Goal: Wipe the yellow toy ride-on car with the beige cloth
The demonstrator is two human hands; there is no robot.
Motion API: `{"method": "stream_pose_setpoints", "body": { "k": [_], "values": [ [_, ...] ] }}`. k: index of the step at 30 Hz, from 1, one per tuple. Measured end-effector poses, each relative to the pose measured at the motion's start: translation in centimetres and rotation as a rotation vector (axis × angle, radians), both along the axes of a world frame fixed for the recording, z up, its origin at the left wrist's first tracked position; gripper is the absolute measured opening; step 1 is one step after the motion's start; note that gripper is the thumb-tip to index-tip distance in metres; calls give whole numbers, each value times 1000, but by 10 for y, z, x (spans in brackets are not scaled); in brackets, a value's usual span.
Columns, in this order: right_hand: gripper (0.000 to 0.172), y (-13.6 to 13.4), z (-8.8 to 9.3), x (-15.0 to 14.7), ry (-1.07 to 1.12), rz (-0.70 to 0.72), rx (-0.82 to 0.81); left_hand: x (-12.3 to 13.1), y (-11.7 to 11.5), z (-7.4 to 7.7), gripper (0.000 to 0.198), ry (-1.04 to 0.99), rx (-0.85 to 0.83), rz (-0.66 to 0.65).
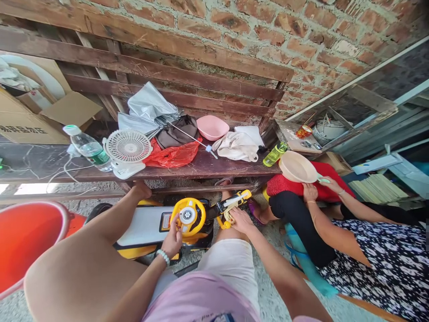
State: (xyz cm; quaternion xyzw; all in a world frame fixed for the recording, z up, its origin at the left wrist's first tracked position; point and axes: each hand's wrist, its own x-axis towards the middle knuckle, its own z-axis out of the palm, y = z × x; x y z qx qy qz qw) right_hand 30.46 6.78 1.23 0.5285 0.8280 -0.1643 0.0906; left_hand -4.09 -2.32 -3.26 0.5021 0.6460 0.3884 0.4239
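A yellow and white ride-on toy vehicle (144, 226) stands between my legs. My left hand (172, 239) is closed on the lower left rim of its yellow steering wheel (202, 216). To the right, a yellow and black jointed toy arm (244, 195) reaches forward and up. My right hand (241, 220) lies over the yellow parts at the near end of this arm, with its fingers bent around them. Exactly which piece those fingers hold is partly hidden.
On the wooden bench (231, 166) are a white fan (128, 146), a water bottle (90, 150), a silver umbrella (147, 107), a pink basin (212, 127) and a green bottle (275, 154). A red bucket (30, 241) stands left. At right, another person holds a cream pan (297, 166).
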Motion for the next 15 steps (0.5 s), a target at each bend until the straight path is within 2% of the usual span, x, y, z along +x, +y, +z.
{"method": "stream_pose_setpoints", "body": {
  "k": [4, 8, 10, 15],
  "values": [
    [37, 2, -6, 3, -3, -105, 16, -2, -2, 3, 73, 15, -25, 0],
    [35, 5, -16, 15, 112, -414, 77, -1, -2, 7, 72, 9, -8, -7],
    [36, 9, -17, 24, 143, -514, 98, 0, -1, 6, 72, 12, -5, 5],
    [35, 17, -14, 20, 162, -481, 40, 1, 0, -2, 74, 21, -55, -5]
  ]
}}
